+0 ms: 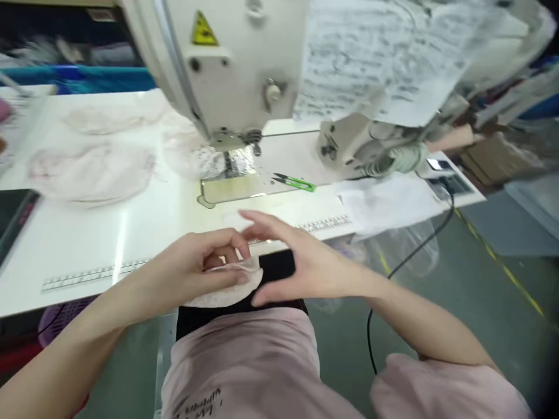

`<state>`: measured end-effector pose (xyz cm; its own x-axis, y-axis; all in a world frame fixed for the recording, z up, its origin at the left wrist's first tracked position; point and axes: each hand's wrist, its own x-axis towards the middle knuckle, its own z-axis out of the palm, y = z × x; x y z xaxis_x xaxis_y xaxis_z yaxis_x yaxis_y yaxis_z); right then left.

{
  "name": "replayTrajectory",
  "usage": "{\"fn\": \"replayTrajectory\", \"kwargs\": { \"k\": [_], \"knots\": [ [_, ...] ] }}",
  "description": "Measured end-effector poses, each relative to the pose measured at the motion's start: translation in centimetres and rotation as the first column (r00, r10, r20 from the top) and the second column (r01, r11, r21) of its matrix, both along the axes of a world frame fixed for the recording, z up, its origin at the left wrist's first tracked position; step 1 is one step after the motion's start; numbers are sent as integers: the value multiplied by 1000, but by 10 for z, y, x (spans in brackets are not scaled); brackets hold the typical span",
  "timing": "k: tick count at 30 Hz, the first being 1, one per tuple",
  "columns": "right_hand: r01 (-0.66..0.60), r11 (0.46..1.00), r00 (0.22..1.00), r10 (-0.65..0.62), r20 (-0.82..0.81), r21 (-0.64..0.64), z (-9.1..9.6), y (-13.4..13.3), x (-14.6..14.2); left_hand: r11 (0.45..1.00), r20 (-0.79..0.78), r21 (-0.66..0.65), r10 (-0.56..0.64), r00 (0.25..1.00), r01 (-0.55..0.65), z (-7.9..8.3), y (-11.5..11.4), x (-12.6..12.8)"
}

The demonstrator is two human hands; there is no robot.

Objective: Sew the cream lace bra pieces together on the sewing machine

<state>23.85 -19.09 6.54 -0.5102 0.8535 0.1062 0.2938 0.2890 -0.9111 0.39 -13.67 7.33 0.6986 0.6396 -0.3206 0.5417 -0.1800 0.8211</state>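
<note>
In front of the table's edge, my left hand [213, 265] pinches a small white fabric piece [225, 291] with a curved outline, thumb on top. My right hand [297, 262] is just to the right of it, thumb and fingers spread apart, with nothing in its grasp. Its index fingertip comes close to the fingers of my left hand; whether they touch I cannot tell. Beyond both hands stands a sewing machine [244, 70], its needle area [229, 163] above the bed. Green-handled thread snips [294, 183] lie on the machine bed.
Pale fabric pieces [91, 171] lie on the white table [144, 227] at left, near a dark flat object [15, 218]. A handwritten paper [371, 58] hangs on the machine. White cloth [388, 201] lies at right, and a black cable [413, 256] hangs off the table's right end.
</note>
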Motion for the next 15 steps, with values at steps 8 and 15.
{"fn": "replayTrajectory", "kwargs": {
  "k": [8,15],
  "knots": [
    [78,947,996,-89,-20,-313,-28,81,-32,990,-19,122,73,997,-70,-10,85,-13],
    [66,885,698,-371,612,461,-36,112,-14,860,-221,508,186,957,-50,-40,133,23]
  ]
}}
